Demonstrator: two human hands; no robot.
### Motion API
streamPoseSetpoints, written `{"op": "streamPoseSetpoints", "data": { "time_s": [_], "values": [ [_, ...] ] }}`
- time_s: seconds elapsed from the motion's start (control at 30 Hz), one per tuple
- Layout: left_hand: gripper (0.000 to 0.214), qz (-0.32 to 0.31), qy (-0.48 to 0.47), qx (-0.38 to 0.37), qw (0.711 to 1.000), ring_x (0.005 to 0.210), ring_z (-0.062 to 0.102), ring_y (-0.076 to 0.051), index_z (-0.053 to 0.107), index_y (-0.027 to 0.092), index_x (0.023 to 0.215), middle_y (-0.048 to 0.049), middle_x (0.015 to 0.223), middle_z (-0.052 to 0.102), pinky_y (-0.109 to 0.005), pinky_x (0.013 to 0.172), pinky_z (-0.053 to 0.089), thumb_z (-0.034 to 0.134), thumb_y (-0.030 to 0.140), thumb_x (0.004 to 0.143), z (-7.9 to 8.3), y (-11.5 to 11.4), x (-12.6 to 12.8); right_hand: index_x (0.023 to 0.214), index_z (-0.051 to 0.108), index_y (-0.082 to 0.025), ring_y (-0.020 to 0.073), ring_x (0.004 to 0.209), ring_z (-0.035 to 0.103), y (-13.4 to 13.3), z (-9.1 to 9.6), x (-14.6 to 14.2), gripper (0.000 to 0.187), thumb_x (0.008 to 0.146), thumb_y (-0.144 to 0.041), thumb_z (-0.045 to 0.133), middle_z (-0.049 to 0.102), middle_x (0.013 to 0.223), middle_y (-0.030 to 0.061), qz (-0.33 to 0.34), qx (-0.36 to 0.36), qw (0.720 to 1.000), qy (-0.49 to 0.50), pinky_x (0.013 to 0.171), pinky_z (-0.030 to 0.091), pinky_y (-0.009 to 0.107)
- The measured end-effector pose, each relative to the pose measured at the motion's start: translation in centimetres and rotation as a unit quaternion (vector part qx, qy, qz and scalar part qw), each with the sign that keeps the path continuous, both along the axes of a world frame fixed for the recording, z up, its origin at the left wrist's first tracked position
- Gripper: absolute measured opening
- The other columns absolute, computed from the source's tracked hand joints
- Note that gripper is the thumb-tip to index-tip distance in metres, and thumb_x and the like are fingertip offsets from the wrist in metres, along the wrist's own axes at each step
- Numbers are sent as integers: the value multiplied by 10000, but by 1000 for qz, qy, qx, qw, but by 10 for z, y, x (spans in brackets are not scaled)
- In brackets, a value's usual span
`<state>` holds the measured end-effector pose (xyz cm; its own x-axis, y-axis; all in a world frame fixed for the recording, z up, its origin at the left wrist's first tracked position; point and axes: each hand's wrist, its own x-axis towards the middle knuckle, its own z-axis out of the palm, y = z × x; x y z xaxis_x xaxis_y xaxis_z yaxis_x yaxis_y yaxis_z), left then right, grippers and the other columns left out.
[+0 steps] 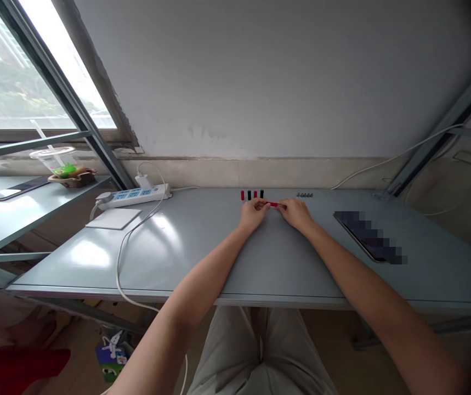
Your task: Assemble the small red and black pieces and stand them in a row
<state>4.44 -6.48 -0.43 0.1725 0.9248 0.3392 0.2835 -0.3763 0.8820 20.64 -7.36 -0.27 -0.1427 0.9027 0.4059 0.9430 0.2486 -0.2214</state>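
our left hand (253, 214) and right hand (296, 214) keep a narrow grip, fingertips pinched on either end of a small red stick (274, 204). its long axis runs left to right between them, neither hand clearly nearer. just far of it, upright red and black pegs (251, 195) stand in a row on the pale grey surface (202, 241).

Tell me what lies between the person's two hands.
In the head view, a small red stick lies between the left hand and the right hand, its ends at their fingertips.
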Motion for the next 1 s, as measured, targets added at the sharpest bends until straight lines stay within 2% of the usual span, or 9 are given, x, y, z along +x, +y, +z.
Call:
{"op": "streamPoseSetpoints", "data": {
  "time_s": [0.2,0.43,0.57,0.73,1.0],
  "values": [
    [187,0,36,18,999,663,558,-114,646,157,828,-46,782,665,-249,644,452,572,299,731,1,-4,0,1072,580,-173,200,882,577,-3,1,-10,272,825,-232,483,640,970,89,22,24,999,-3,767,381,317],
    [184,17,40,21,999,654,552,-107,641,157,834,-45,774,659,-245,652,446,563,290,735,0,-2,1,918,594,-190,185,788,589,-6,3,-11,154,817,-229,484,658,855,60,14,-4,1000,-19,755,361,317],
    [189,32,37,12,999,626,550,-105,630,154,819,-47,758,661,-251,648,447,528,300,757,0,-2,0,862,619,-188,184,811,582,5,1,-7,142,758,-267,564,655,856,55,-23,-24,997,63,722,389,299],
    [157,30,41,-8,999,602,553,-105,626,149,757,-40,701,657,-252,643,450,506,249,759,5,-5,-2,792,621,-150,141,677,581,31,-3,-3,145,704,-265,611,658,776,60,-45,-95,971,213,613,418,242],
    [152,34,45,-11,998,607,557,-105,621,152,722,-35,683,655,-251,646,448,506,246,753,4,-4,-2,764,623,-143,148,716,598,52,-5,-13,103,690,-214,612,672,802,71,-67,-120,967,217,643,425,242]
  ]
}}
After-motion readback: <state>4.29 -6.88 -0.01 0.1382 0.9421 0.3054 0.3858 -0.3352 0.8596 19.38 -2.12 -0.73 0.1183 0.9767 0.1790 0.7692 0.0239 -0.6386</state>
